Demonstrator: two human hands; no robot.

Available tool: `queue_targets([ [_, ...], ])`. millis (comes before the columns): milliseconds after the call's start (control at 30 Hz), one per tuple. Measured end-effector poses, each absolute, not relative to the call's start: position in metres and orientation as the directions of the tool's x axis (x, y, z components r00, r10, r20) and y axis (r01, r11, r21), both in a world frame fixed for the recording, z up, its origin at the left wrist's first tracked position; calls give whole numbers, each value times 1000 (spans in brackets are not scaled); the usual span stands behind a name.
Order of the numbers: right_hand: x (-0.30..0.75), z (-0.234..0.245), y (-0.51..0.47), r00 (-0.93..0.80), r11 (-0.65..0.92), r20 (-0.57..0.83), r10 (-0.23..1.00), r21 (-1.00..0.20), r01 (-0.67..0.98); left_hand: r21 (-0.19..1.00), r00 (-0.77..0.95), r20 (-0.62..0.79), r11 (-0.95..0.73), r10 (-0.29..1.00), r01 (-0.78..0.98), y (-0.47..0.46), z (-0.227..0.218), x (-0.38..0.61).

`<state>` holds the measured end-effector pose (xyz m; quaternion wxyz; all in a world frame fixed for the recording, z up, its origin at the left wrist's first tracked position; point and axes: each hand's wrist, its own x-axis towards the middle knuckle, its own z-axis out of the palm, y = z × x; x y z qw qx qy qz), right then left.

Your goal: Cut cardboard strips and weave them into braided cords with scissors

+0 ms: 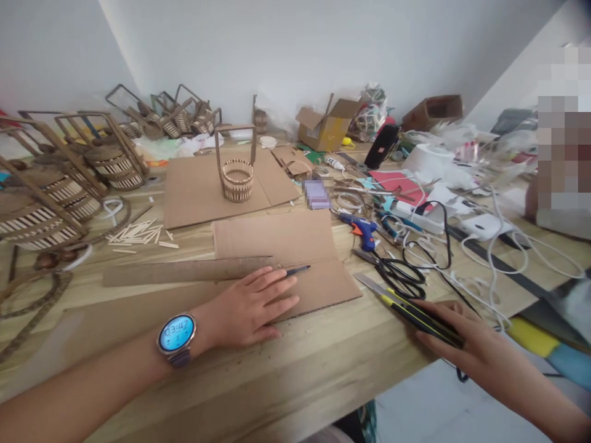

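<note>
My left hand (256,301), with a watch (176,335) on its wrist, rests palm down with fingers stretched on a piece of brown cardboard (318,286). A dark, pointed pen-like stick (298,270) lies on the cardboard by its fingertips. Under and beside that hand runs a long cardboard strip (161,272). At the table's right front edge my right hand (455,326) grips a black and yellow utility knife (406,307). Its blade is out and points left toward the cardboard's corner. Black-handled scissors (399,277) lie just beyond the knife.
A small woven basket (237,178) with a tall handle stands on a cardboard sheet (194,191). Larger baskets (115,163) crowd the left, near loose pale sticks (138,234). A blue glue gun (364,231), white cables (496,246) and a cardboard box (330,126) occupy the right and back.
</note>
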<state>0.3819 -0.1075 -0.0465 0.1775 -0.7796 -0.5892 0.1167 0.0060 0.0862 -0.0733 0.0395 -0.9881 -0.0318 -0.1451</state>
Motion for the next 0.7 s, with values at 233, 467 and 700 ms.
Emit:
queue_targets([
  [233,405,-64,-104,82,-60,81,993,-247,967,6,973,227,-1000,31,30,85,-78,5],
  [467,410,-64,-103,13,1,65,998,-219,976,38,983,180,-999,43,37,84,-79,4],
  [700,409,-61,-109,-10,19,42,999,-211,977,111,986,159,-994,39,22,85,-82,5],
])
